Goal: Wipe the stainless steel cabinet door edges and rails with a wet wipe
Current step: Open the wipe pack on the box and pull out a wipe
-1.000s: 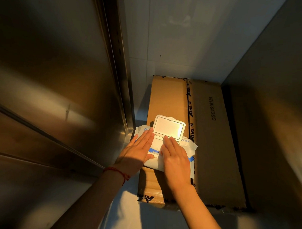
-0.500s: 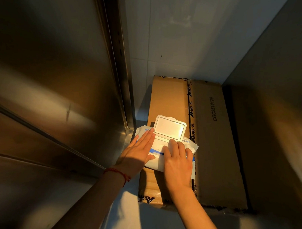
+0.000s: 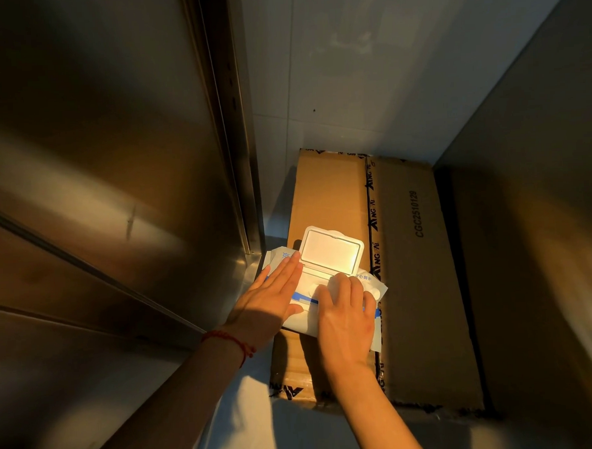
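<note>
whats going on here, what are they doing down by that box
A person is getting a wet wipe out of a wipes pack that lies on a cardboard box beside the steel cabinet door. The pack's lid is flipped open. The left hand presses flat on the pack to steady it, while the right hand curls its fingers at the opening. No wiping has begun.
</note>
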